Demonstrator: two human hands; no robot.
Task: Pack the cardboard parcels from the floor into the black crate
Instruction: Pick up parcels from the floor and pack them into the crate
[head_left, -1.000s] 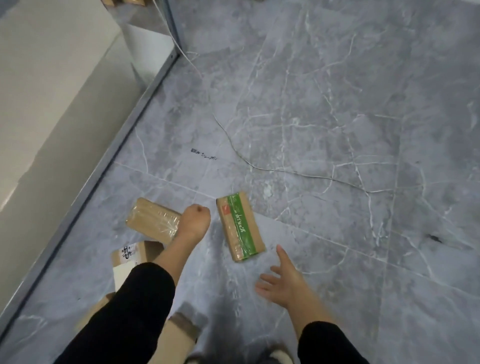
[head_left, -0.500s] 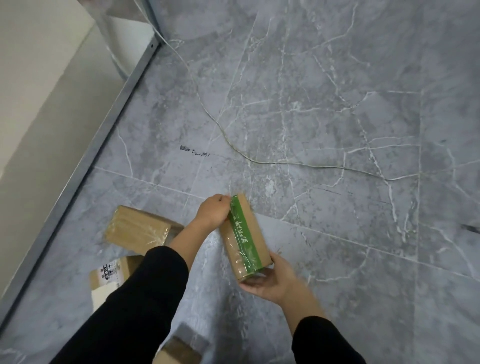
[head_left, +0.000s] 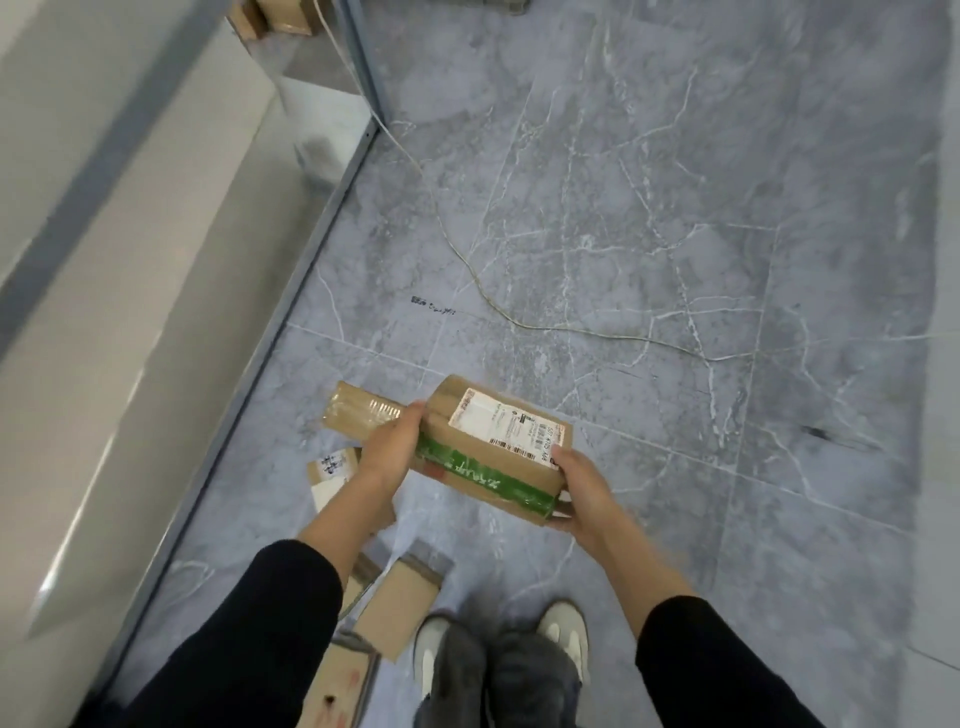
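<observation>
Cardboard parcel (head_left: 483, 448), green-taped, white label (head_left: 501, 423) up: held above the grey floor (head_left: 623, 234), left hand (head_left: 389, 452) gripping one end, right hand (head_left: 582, 488) gripping the other. Second parcel (head_left: 358, 410) lies on the floor beyond.

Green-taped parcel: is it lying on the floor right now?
No, the left hand and right hand grip the green-taped parcel at its ends, lifted above the floor.

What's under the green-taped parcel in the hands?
Grey marble floor shows around the green-taped parcel, held off it by left hand and right hand. The patch straight below is covered, as is one end of a clear-taped parcel.
</observation>
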